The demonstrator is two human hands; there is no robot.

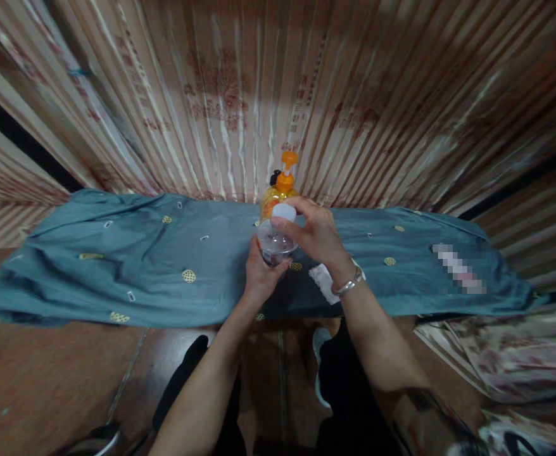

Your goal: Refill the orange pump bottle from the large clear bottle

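Note:
My left hand (261,273) is wrapped round a clear plastic bottle (275,239) in the middle of the view, held above the cloth. At its top is a round white cap (284,213), gripped between the thumb and fingers of my right hand (315,232). Whether the cap sits on the bottle's neck or just off it, I cannot tell. Right behind stands a yellow bottle with an orange pump head (287,170), its lower part hidden by the clear bottle and my hands. A small black object (275,177) shows beside the pump.
A blue-green cloth with pineapple prints (154,266) covers the low surface. On it lie a white paper piece (324,282) near my right wrist and a blurred-out item (459,269) at the right. Pleated curtain (221,95) rises behind. Tiled floor (69,367) lies in front.

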